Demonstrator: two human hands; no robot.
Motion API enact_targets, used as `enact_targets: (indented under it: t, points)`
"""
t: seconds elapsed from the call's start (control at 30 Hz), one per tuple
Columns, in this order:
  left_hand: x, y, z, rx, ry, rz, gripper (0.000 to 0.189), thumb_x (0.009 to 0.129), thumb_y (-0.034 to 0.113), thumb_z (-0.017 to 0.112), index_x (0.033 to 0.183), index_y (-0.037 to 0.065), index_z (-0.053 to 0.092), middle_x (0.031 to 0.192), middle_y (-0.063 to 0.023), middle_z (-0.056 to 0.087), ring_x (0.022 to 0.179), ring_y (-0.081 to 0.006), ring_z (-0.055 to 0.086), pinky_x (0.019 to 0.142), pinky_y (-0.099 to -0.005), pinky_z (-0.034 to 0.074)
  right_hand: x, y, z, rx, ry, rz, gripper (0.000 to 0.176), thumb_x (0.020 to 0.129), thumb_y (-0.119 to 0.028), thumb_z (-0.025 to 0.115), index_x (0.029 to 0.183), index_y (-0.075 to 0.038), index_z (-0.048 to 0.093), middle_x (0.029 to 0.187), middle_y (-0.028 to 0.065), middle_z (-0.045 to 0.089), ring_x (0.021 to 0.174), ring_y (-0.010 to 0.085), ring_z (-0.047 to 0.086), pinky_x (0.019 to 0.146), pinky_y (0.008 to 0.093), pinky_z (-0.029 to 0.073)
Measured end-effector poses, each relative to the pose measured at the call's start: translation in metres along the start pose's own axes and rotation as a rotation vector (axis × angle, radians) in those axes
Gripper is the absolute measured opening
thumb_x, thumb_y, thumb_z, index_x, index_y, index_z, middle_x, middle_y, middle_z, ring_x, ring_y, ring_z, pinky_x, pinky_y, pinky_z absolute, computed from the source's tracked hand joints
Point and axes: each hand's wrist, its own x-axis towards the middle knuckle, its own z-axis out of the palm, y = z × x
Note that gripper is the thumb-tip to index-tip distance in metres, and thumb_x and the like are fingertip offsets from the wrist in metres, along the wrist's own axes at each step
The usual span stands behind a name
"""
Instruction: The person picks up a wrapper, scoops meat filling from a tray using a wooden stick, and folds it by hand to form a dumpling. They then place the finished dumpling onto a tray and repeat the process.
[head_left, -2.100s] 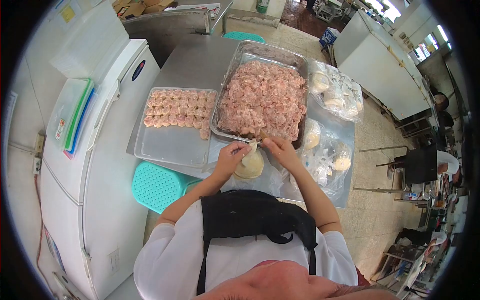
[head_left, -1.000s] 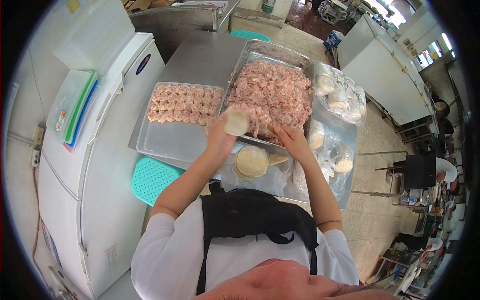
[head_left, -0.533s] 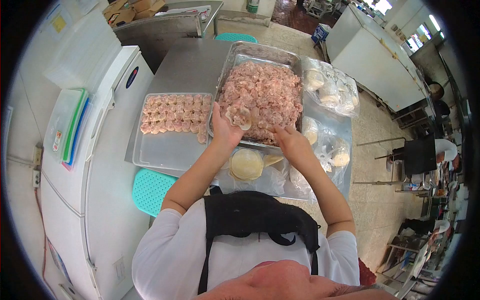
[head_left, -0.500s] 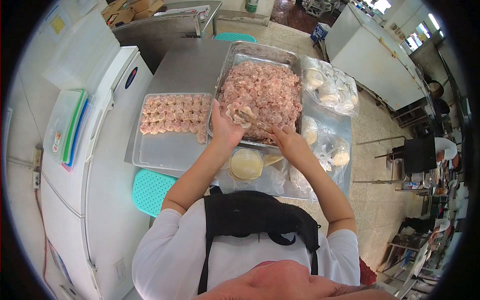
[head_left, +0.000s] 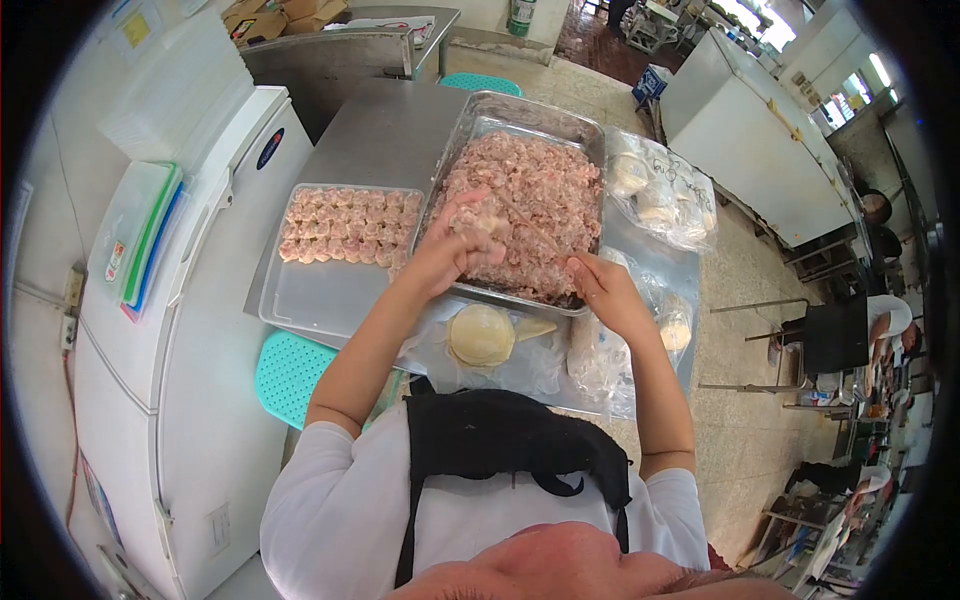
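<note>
Dumpling (head_left: 488,223) within curled left fingers (head_left: 461,210)

The left hand (head_left: 448,252) is closing its fingers (head_left: 470,203) around the dumpling wrapper (head_left: 488,224). A second ago the wrapper was lying flat and open on the palm; it is now bunching into a cup. Two seconds back this hand was down at the stack of wrappers (head_left: 480,335) on the tabletop (head_left: 380,120); it is now hovering over the minced meat (head_left: 540,200). The right hand (head_left: 612,295), which was spreading meat onto the wrapper half a second ago, is drawing back to the near rim of the metal tray (head_left: 520,298), apart from the left hand.
</note>
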Motion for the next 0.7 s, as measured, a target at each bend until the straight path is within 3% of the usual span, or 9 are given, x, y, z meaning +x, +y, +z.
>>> enact_targets:
  t: [0.1, 0.17, 0.2, 0.27, 0.4, 0.53, 0.6, 0.67, 0.7]
  points:
    - [-0.004, 0.004, 0.004, 0.613, -0.157, 0.004, 0.065, 0.079, 0.01, 0.075, 0.136, 0.011, 0.044, 0.118, -0.0125, 0.06, 0.102, -0.0216, 0.062, 0.088, -0.0378, 0.052, -0.009, -0.008, -0.012, -0.039, -0.159, 0.001, 0.03, 0.096, -0.024, 0.055, 0.109, 0.002, 0.064, 0.083, 0.0204, 0.066, 0.076, 0.0327, 0.063, 0.07, 0.0379, 0.048]
    - [0.003, 0.002, 0.009, 1.245, -0.303, 0.638, 0.063, 0.075, 0.009, 0.078, 0.131, 0.009, 0.051, 0.109, -0.0065, 0.065, 0.095, -0.02, 0.063, 0.086, -0.0335, 0.051, -0.019, -0.014, -0.019, -0.053, -0.14, -0.073, 0.03, 0.096, -0.024, 0.056, 0.11, 0.001, 0.064, 0.088, 0.0201, 0.067, 0.08, 0.033, 0.064, 0.072, 0.0371, 0.048]
    - [0.005, 0.004, 0.011, 1.247, -0.298, 0.641, 0.063, 0.075, 0.009, 0.078, 0.131, 0.009, 0.051, 0.109, -0.0065, 0.065, 0.095, -0.02, 0.063, 0.086, -0.0335, 0.051, -0.022, -0.015, -0.022, -0.067, -0.116, -0.14, 0.031, 0.096, -0.025, 0.057, 0.111, 0.001, 0.064, 0.092, 0.0199, 0.068, 0.084, 0.0334, 0.065, 0.075, 0.0364, 0.049]
    - [0.006, 0.008, 0.014, 1.023, -0.478, 0.087, 0.048, 0.072, 0.014, 0.079, 0.116, 0.007, 0.062, 0.096, -0.0054, 0.068, 0.091, -0.0207, 0.064, 0.084, -0.0347, 0.049, -0.019, 0.005, -0.012, -0.066, -0.106, -0.257, 0.031, 0.096, -0.026, 0.057, 0.112, -0.001, 0.064, 0.095, 0.0195, 0.068, 0.086, 0.0337, 0.066, 0.076, 0.036, 0.05]
    - [0.01, 0.002, 0.015, 1.328, -0.607, 0.259, 0.035, 0.071, 0.017, 0.078, 0.101, 0.004, 0.066, 0.091, -0.0088, 0.067, 0.086, -0.0214, 0.063, 0.081, -0.0348, 0.048, -0.004, 0.048, 0.001, -0.083, -0.155, -0.393, 0.031, 0.094, -0.027, 0.06, 0.114, -0.004, 0.065, 0.107, 0.0198, 0.067, 0.095, 0.0352, 0.065, 0.083, 0.0345, 0.051]
    - [0.018, -0.027, -0.013, 1.38, -0.299, 0.132, 0.038, 0.072, 0.021, 0.077, 0.102, 0.001, 0.065, 0.09, -0.013, 0.066, 0.081, -0.0232, 0.062, 0.078, -0.0357, 0.049, 0.012, 0.074, -0.006, -0.146, -0.167, -0.405, 0.028, 0.093, -0.025, 0.061, 0.113, -0.006, 0.066, 0.097, 0.0165, 0.068, 0.087, 0.0338, 0.066, 0.076, 0.0366, 0.052]
    - [0.026, -0.036, -0.025, 1.332, -0.114, 0.113, 0.04, 0.071, 0.023, 0.077, 0.103, 0.001, 0.065, 0.089, -0.0137, 0.066, 0.08, -0.0239, 0.062, 0.078, -0.0362, 0.049, 0.001, 0.056, -0.002, -0.597, 0.211, -0.379, 0.026, 0.091, -0.024, 0.061, 0.113, -0.01, 0.065, 0.083, 0.0117, 0.064, 0.076, 0.0307, 0.065, 0.065, 0.0395, 0.052]
    - [0.026, -0.038, -0.025, 1.248, -0.003, -0.274, 0.046, 0.072, 0.025, 0.077, 0.108, 0.001, 0.062, 0.096, -0.014, 0.068, 0.082, -0.0219, 0.065, 0.071, -0.0348, 0.051, -0.005, 0.054, 0.017, -0.551, 0.25, -0.49, 0.023, 0.09, -0.022, 0.062, 0.111, -0.012, 0.064, 0.08, 0.0109, 0.062, 0.074, 0.0315, 0.064, 0.062, 0.0408, 0.051]
    - [0.025, -0.038, -0.02, 1.246, 0.006, -0.273, 0.046, 0.072, 0.025, 0.077, 0.108, 0.001, 0.062, 0.096, -0.014, 0.068, 0.082, -0.0219, 0.065, 0.071, -0.0348, 0.051, -0.004, 0.06, 0.026, -0.502, 0.291, -0.583, 0.02, 0.089, -0.019, 0.062, 0.108, -0.014, 0.064, 0.078, 0.0101, 0.06, 0.073, 0.0322, 0.063, 0.06, 0.0421, 0.051]
